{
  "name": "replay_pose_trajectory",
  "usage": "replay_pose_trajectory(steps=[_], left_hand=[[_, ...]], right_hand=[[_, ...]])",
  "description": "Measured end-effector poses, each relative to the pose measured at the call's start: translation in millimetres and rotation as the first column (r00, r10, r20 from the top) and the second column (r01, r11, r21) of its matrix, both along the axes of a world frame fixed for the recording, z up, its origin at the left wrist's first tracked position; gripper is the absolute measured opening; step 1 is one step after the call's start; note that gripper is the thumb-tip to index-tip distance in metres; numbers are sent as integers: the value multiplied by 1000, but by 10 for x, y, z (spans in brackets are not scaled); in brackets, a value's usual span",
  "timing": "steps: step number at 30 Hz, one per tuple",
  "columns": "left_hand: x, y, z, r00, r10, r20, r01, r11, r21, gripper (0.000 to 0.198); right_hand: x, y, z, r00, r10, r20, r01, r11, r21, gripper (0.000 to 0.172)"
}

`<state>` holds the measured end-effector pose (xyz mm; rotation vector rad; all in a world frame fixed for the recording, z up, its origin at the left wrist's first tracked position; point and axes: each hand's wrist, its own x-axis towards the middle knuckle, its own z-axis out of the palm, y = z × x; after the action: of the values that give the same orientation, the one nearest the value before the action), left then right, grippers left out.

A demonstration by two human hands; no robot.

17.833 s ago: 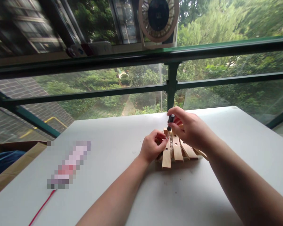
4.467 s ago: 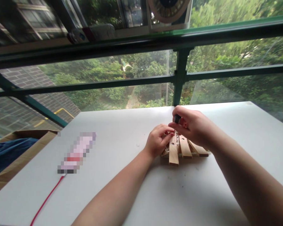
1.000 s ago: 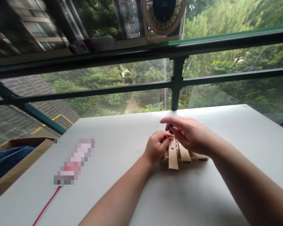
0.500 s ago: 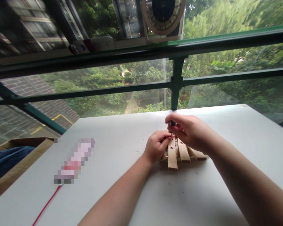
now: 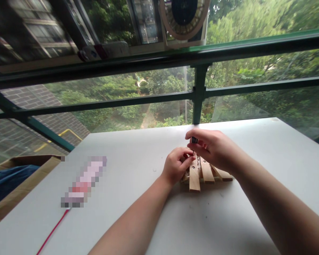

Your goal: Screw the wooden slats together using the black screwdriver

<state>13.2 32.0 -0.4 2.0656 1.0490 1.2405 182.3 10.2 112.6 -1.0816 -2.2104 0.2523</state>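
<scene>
Right hand (image 5: pixel 211 147): grasping screwdriver (image 5: pixel 194 140), blocking some wooden bars (image 5: pixel 194 180)
Left hand (image 5: pixel 174 163): against bars, grip unclear
Worktop (image 5: pixel 127 173): red cable (image 5: pixel 53 230)
Beside: cardboard box (image 5: pixel 23 190)

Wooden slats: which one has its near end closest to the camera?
The leftmost slat, the one nearest the left hand. Its near end juts farther toward the camera than those of the visible slats to its right.
</scene>
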Motion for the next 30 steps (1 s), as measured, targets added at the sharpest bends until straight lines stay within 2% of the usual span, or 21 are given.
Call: replay_pose_trajectory(steps=[5,8,11,18,22,30], left_hand=[[-3,15,3,1000,18,-14,-18,1000,16,18],[-6,22,11,1000,4,-16,-4,1000,18,17],[-8,23,8,1000,1,-24,0,1000,17,16],[-5,21,-9,999,14,-34,-14,1000,20,17],[-5,20,-2,999,0,-38,1,1000,28,15],[-5,13,3,999,-11,-36,12,999,31,17]], right_hand=[[3,-32,-7,999,19,41,-19,1000,-1,35],[20,-68,4,993,92,78,-91,996,-8,51],[32,-89,3,987,127,99,-125,992,-31,55],[25,-41,-31,988,120,93,-119,993,-21,44],[23,-11,-36,996,69,54,-69,998,7,34],[13,13,-17,1000,-10,1,10,999,-32,16]])
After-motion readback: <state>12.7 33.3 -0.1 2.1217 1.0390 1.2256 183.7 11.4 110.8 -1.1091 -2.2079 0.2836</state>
